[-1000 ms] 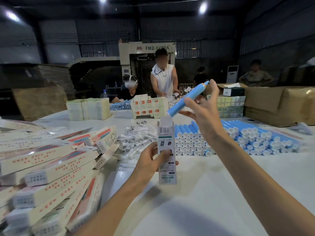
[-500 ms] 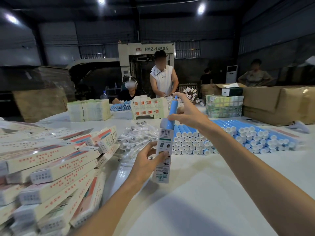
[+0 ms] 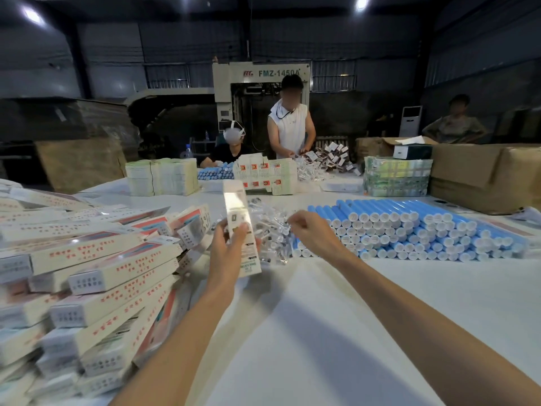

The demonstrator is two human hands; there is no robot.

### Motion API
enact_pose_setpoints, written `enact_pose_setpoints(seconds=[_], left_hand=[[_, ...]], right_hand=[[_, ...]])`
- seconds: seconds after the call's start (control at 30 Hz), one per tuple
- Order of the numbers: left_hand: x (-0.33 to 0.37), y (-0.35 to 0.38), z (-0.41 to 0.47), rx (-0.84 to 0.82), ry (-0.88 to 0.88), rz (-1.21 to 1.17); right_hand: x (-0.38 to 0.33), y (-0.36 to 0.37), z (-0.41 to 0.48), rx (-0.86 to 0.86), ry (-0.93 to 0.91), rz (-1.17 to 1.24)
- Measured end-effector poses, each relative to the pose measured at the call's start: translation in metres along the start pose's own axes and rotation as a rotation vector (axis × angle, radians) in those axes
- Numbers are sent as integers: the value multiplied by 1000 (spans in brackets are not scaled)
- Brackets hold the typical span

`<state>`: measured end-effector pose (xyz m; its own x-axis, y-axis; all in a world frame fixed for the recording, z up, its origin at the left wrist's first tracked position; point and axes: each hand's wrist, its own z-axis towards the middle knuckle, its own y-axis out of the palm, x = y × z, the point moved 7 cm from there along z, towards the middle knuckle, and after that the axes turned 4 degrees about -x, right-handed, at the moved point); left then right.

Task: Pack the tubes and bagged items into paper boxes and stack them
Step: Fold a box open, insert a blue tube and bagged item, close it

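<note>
Left hand (image 3: 224, 253) clamped box (image 3: 237, 212) upright for loading; right hand (image 3: 311, 232) curled over bagged items (image 3: 270, 240), three o'clock, grip unclear.

- This is a factory packing hall: a large cream machine (image 3: 261, 83) marked "FMZ-1450A" stands at the back.
- Dark corrugated metal walls (image 3: 117, 54) and high ceiling lamps (image 3: 362, 2) enclose it.
- A long white-covered bench (image 3: 322, 332) carries bulk stock: a heap of printed paper boxes (image 3: 96, 273) at its left edge, stacked blue tubes (image 3: 409, 230) toward the right, and bundled flat cartons (image 3: 162, 177) near the far edge.
- Big brown cardboard cartons (image 3: 483, 177) sit at the far right corner.
- Other workers (image 3: 289, 127) handle goods at the far edge.
</note>
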<state>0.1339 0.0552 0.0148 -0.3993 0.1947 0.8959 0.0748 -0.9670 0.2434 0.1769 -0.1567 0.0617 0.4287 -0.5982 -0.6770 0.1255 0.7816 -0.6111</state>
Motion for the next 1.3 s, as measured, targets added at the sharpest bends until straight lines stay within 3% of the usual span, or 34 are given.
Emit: enact_pose_setpoints(seconds=[0.2,0.5,0.63,0.8,1.03,1.1,1.3], left_hand=[[-8,-23,10,126,-33,2],[-15,-25,14,156,-84,3],[-15,-24,14,134,-93,20],[-14,-21,15,95,-84,2],[-18,-15,12,66,-167,-4],[-15,-11,10,49,-159,26],[-18,13,0,-123,-173,28]], right_hand=[[29,68,0,-148,63,-261],[32,115,1,-112,11,-469],[31,110,1,-42,-20,-466],[27,92,-4,8,6,-261],[25,54,-27,3,-41,-579],[29,36,-37,59,15,-403],[27,-42,-56,348,144,463]])
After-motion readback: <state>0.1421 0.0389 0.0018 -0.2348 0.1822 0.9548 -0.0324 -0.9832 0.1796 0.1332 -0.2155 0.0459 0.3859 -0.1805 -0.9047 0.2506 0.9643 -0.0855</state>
